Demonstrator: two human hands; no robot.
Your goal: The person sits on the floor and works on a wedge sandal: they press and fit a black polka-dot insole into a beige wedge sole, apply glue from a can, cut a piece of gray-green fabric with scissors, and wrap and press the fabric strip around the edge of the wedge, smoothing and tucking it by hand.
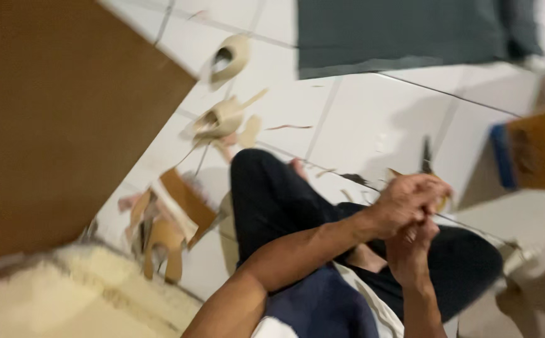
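Note:
I sit cross-legged on a white tiled floor in black trousers point(272, 194). My left hand point(404, 200) and my right hand point(413, 250) are clasped together in front of my knee. They grip a dark pointed tool point(426, 156) that sticks up from them, and a small tan piece point(443, 201) shows at their edge. The picture is blurred, so I cannot tell which hand grips what.
A large brown board point(53, 125) fills the left. Tape rolls point(230, 57) and cardboard scraps point(172, 219) lie on the tiles. A grey mat point(404, 31) lies at the back, a brown box with a blue edge point(535, 156) at the right, a cream fluffy rug point(66, 300) at the lower left.

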